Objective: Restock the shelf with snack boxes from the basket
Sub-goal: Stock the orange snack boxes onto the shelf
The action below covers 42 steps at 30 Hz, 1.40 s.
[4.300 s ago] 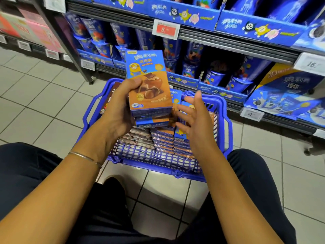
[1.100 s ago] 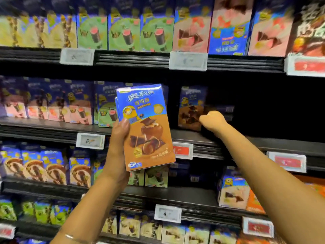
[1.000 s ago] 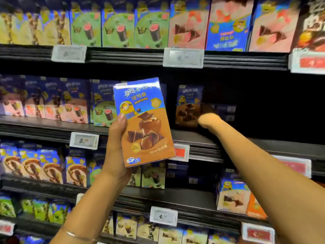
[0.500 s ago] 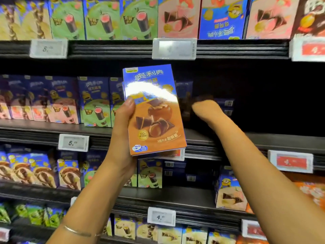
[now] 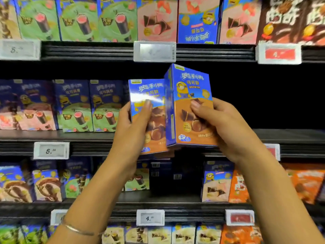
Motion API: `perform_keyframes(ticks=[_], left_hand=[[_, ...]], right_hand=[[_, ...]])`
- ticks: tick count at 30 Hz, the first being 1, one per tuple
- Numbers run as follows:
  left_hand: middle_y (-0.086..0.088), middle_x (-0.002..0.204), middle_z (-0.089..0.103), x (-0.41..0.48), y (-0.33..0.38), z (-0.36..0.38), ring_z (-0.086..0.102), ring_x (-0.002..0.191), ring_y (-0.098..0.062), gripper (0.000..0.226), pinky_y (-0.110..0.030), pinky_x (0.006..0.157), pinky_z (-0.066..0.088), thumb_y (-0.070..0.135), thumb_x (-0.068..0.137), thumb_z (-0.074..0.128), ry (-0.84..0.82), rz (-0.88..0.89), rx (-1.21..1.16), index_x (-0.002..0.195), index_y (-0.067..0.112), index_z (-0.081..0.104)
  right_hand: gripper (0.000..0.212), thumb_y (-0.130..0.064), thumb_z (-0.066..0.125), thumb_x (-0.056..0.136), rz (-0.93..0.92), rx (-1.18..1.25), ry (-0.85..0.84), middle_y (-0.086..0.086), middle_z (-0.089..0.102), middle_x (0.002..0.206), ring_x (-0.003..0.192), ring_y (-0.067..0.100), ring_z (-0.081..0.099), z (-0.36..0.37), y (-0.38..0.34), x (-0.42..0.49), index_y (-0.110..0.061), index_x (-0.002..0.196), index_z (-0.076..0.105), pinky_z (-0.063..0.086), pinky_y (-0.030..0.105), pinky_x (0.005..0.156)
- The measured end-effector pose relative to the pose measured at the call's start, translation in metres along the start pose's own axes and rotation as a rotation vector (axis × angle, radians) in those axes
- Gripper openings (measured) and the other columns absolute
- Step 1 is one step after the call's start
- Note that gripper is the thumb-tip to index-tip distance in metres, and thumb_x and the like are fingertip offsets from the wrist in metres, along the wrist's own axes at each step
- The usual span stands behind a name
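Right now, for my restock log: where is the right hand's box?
Head view, centre: the right hand holds the box before the dark mid-shelf gap, right of the second box in the left hand, under a price tag.

blue-and-orange snack boxes (image 5: 191, 106), green boxes (image 5: 77, 106), black shelf (image 5: 88, 136)

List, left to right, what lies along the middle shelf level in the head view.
Pink-front boxes, two green-front boxes, left hand, orange box, second orange box, right hand, dark shelf recess.
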State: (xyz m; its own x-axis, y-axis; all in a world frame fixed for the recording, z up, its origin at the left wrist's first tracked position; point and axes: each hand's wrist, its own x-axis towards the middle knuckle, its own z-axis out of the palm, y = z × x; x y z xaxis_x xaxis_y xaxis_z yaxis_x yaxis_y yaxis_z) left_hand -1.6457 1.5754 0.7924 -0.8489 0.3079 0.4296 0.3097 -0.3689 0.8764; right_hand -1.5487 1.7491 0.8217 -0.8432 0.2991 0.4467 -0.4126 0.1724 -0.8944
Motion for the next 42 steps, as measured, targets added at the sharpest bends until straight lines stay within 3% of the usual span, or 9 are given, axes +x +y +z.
perform_keyframes(ticks=[3,7,11,13,17,20,31,37,42], left_hand=[[-0.008,0.120,0.077,0.005,-0.003,-0.012,0.071,0.117,-0.038,0.051,-0.062,0.099,0.057,0.058,0.092,0.070,0.042,-0.042,-0.051,0.132,0.026,0.063],[-0.004,0.117,0.079,0.010,0.001,-0.019,0.078,0.106,-0.028,0.046,-0.048,0.086,0.063,0.052,0.098,0.067,0.067,-0.061,-0.114,0.135,0.027,0.061],[-0.003,0.119,0.079,0.013,0.006,-0.016,0.078,0.104,-0.026,0.048,-0.046,0.084,0.064,0.051,0.099,0.066,0.090,-0.032,-0.089,0.139,0.025,0.058],[-0.003,0.119,0.079,0.014,0.007,-0.014,0.078,0.104,-0.026,0.047,-0.047,0.085,0.064,0.049,0.099,0.067,0.107,-0.030,-0.086,0.138,0.025,0.058],[-0.002,0.118,0.079,0.017,0.008,-0.009,0.078,0.103,-0.026,0.046,-0.048,0.085,0.064,0.049,0.098,0.068,0.125,-0.032,-0.072,0.137,0.025,0.058],[-0.002,0.115,0.080,0.018,0.008,-0.008,0.080,0.099,-0.024,0.045,-0.042,0.076,0.066,0.050,0.098,0.068,0.124,-0.043,-0.067,0.134,0.026,0.059],[-0.007,0.116,0.079,0.018,0.011,-0.008,0.080,0.096,-0.028,0.055,-0.037,0.071,0.064,0.054,0.096,0.068,0.121,-0.132,-0.075,0.137,0.019,0.061],[-0.006,0.114,0.080,0.015,0.012,-0.002,0.080,0.096,-0.027,0.054,-0.034,0.069,0.063,0.052,0.098,0.066,0.101,-0.135,-0.092,0.140,0.019,0.059],[-0.005,0.112,0.081,0.014,0.013,-0.001,0.080,0.094,-0.027,0.055,-0.035,0.068,0.064,0.053,0.097,0.067,0.108,-0.142,-0.098,0.139,0.019,0.058]], right_hand=[[0.027,-0.030,0.072,0.091,0.058,-0.024,0.086,0.007,0.079,0.099,0.081,0.021,0.077,-0.030,0.015,0.014,-0.012,0.110,0.070,0.060,0.028,0.064],[0.039,-0.022,0.081,0.084,0.136,-0.162,0.314,0.010,0.077,0.097,0.077,0.023,0.075,-0.053,0.039,0.059,-0.006,0.114,0.063,0.062,0.038,0.071],[0.013,-0.014,0.077,0.084,0.176,-0.324,0.372,0.015,0.076,0.099,0.071,0.018,0.070,-0.051,0.061,0.111,-0.008,0.092,0.070,0.054,0.024,0.060],[0.014,-0.014,0.071,0.088,0.193,-0.516,0.392,0.020,0.073,0.109,0.085,0.026,0.068,-0.051,0.072,0.132,-0.005,0.099,0.071,0.049,0.025,0.067],[0.070,-0.033,0.072,0.092,0.126,-0.846,0.344,0.018,0.053,0.146,0.130,0.036,0.053,-0.055,0.085,0.166,-0.009,0.149,0.041,0.045,0.038,0.103],[0.091,-0.046,0.072,0.089,0.165,-0.931,0.351,0.017,0.042,0.155,0.138,0.038,0.046,-0.056,0.092,0.187,-0.017,0.159,0.023,0.042,0.044,0.111],[0.058,-0.048,0.061,0.096,0.172,-0.993,0.346,0.017,0.058,0.139,0.124,0.038,0.057,-0.054,0.112,0.212,-0.015,0.142,0.049,0.047,0.039,0.097],[0.051,-0.050,0.051,0.101,0.105,-1.100,0.207,0.017,0.062,0.136,0.120,0.035,0.059,-0.048,0.115,0.197,-0.015,0.137,0.059,0.046,0.040,0.100],[0.051,-0.030,0.061,0.099,0.228,-0.980,0.225,0.020,0.056,0.141,0.127,0.036,0.056,-0.045,0.095,0.179,-0.003,0.141,0.053,0.048,0.042,0.106]])
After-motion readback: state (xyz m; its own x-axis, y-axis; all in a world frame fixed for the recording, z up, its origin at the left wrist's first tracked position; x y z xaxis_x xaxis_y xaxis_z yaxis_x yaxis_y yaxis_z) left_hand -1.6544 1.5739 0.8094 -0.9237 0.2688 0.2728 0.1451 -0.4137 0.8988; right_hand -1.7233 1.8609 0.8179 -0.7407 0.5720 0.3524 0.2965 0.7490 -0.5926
